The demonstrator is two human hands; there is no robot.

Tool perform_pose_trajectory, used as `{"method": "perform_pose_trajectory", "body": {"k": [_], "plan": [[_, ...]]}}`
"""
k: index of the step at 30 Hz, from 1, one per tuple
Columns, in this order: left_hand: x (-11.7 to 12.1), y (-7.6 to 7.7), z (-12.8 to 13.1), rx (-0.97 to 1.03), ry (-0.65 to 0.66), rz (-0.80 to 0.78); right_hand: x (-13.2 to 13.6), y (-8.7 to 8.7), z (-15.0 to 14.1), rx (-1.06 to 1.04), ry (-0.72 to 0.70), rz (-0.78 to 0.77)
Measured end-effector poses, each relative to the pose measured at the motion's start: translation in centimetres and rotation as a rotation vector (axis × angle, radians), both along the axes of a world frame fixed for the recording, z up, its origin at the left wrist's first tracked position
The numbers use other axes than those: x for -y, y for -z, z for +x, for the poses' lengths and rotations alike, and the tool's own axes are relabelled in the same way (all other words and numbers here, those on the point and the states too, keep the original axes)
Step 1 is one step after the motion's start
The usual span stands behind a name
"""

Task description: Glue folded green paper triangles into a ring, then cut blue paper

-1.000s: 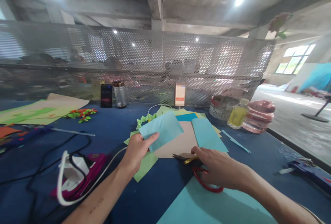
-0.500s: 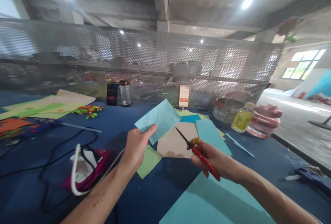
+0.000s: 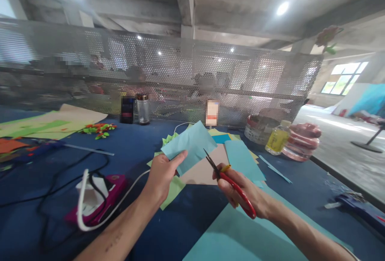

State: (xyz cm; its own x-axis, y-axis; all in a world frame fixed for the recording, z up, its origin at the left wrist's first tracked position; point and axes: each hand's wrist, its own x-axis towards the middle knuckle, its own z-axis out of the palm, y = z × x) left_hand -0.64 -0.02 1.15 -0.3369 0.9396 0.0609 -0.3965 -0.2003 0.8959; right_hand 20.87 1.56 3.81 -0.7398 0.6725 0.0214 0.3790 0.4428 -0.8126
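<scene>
Between the thumb and fingers of my left hand is a light-blue sheet of paper, held up off the table and tilted. My right hand grips red-handled scissors, their slightly parted blades pointing up and left, close to the paper's right edge but seemingly apart from it. Beneath and behind lie a beige sheet, more light-blue paper and a green piece. A large light-blue sheet spreads under my right forearm.
At left sit a magenta power strip with a white plug and cables, and green papers. A glass jar stands behind. To the right are a yellow-labelled bottle, a pink jug and a blue glue gun. A perforated screen bounds the back.
The view has shifted slightly. My left hand has moved the paper a little right and down, nearer the scissors. The scissor blades now show a narrow gap between them.
</scene>
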Motion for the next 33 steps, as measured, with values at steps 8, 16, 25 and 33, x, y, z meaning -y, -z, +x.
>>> {"method": "perform_pose_trajectory", "body": {"k": [8,16,25,33], "plan": [[0.47,-0.06,0.64,0.003,0.050,-0.037,0.09,0.26,-0.07,0.025,0.010,0.046],[0.46,0.09,0.68,0.012,0.077,-0.026,0.04,0.20,0.00,0.032,-0.016,0.064],[0.54,-0.06,0.72,0.015,0.091,-0.009,0.15,0.35,-0.11,0.012,-0.023,0.065],[0.54,-0.15,0.72,0.020,0.101,-0.034,0.21,0.60,-0.23,-0.005,-0.002,0.044]]}}
